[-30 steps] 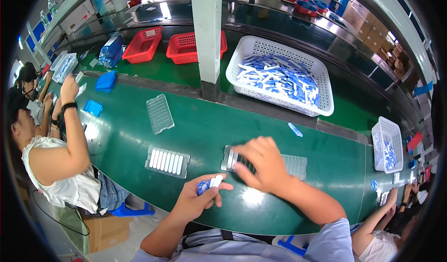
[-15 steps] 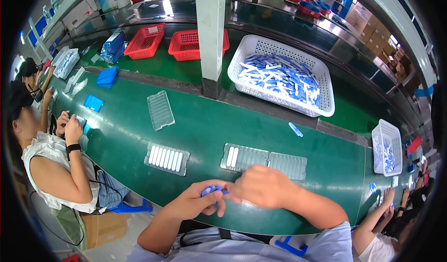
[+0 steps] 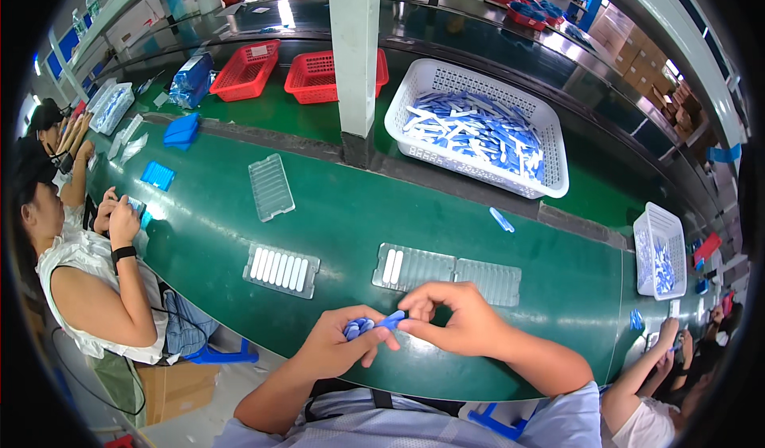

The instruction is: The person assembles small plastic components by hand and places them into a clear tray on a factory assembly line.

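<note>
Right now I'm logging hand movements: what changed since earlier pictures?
From the clear tray with two white sticks, the right hand moved back to the left hand and now touches a blue stick. At left, a co-worker's hand came down. The left hand still holds blue sticks; the clear tray stayed put.

**Way through the middle, blocked farther back**

Between the filled clear tray (image 3: 311,280) and the two-part clear tray (image 3: 487,281), a bare strip of green desk (image 3: 339,217) leads forward from the left hand (image 3: 341,340). The right hand (image 3: 460,322) covers part of the two-part tray's near edge. Beyond, the white post (image 3: 355,58) rises in that lane, the red basket (image 3: 313,89) behind it and the large white basket (image 3: 434,153) to its right. Right of the two-part tray, low passage is open toward the small white basket (image 3: 644,255).
</note>
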A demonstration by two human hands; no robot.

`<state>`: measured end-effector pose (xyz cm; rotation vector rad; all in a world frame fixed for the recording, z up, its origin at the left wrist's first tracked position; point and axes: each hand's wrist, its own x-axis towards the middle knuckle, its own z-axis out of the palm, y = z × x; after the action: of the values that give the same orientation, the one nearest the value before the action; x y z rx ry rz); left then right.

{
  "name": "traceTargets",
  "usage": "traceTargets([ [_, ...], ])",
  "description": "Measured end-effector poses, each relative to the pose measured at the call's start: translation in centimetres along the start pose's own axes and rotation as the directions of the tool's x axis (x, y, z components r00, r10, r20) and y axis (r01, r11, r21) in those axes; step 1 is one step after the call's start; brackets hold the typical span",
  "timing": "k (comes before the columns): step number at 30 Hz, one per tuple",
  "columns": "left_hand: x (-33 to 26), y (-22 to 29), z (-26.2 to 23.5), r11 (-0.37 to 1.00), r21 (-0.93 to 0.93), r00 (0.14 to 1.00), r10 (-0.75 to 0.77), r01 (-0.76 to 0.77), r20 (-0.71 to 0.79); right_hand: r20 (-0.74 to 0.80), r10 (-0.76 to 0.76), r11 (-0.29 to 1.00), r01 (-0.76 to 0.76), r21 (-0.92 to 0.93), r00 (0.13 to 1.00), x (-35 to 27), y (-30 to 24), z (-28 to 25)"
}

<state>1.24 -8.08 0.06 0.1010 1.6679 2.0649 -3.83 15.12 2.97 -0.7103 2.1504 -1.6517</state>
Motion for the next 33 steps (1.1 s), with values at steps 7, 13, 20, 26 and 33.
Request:
traceTargets([
  [7, 0.0, -0.2, -0.1, 0.996, -0.07, 0.99, 0.048, -0.058, -0.132, -0.294, 0.117, 0.992, -0.099, 0.075, 0.949, 1.5, 2.9, -1.6],
  [13, 0.5, -1.4, -0.5, 0.997, -0.061, 0.983, 0.036, -0.048, -0.18, 0.003, -0.447, 0.434, 0.22, -0.873, 0.894, 2.3, 3.3, -0.4],
  [20, -0.2, -1.2, -1.1, 0.998, -0.05, 0.981, 0.039, -0.05, -0.192, 0.052, -0.224, 0.585, 0.176, -0.792, 0.973, 1.9, 3.0, -0.7],
  [26, -0.1, -1.3, -1.0, 0.995, -0.077, 0.983, 0.045, -0.06, -0.178, -0.015, -0.281, 0.641, 0.176, -0.747, 0.96, 1.7, 0.8, -0.5],
  [33, 0.0, -0.3, 0.4, 0.996, -0.051, 0.991, 0.061, -0.068, -0.122, -0.021, 0.121, 0.988, -0.118, 0.099, 0.992, 1.1, 1.9, 0.5],
])
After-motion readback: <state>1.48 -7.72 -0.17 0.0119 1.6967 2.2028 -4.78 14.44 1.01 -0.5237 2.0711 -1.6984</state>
